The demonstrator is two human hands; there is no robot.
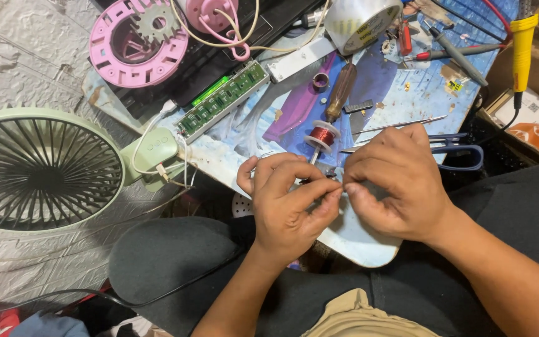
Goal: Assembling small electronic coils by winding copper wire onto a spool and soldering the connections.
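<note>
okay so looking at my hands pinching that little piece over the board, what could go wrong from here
1. The left hand and right hand pinch something tiny at the board's edge; dropped, it could fall into the lap.
2. The red wire spool stands right beside the fingers; a nudge might topple it.

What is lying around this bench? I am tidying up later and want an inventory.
fan: one, pale green, left on floor
round housing: one, pink, top left
circuit board: one, green, long, upper middle
tape roll: one, white, top middle
copper coil: one, red-brown, on white spool above the hands
screwdriver: one, brown handle, board centre
soldering iron: one, yellow, top right
scissors: one, blue handles, right
left hand: pinching something small, unclear
right hand: pinching beside it
</note>
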